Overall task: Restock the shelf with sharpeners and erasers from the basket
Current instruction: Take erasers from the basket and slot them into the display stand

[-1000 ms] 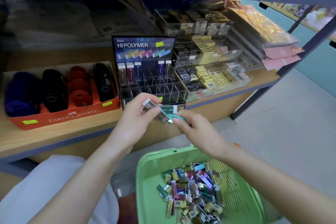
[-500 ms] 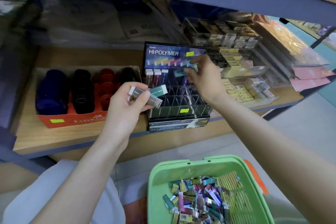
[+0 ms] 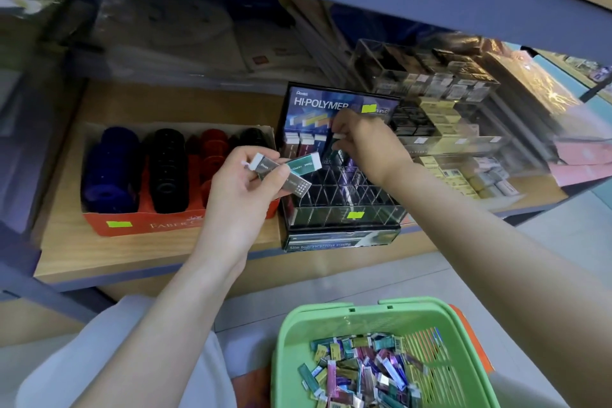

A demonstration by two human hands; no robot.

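Right hand pinches a teal eraser over the display's back row, while left hand grips two erasers beside it.

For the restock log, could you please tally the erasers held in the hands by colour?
Teal erasers: 2, one in the left hand, one in the right hand.
Dark grey eraser: 1, in the left hand.
Total: 3

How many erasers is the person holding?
3: a grey eraser and a teal eraser in the left hand, plus a third eraser pinched by the right hand over the display rack; fingers may hide others.
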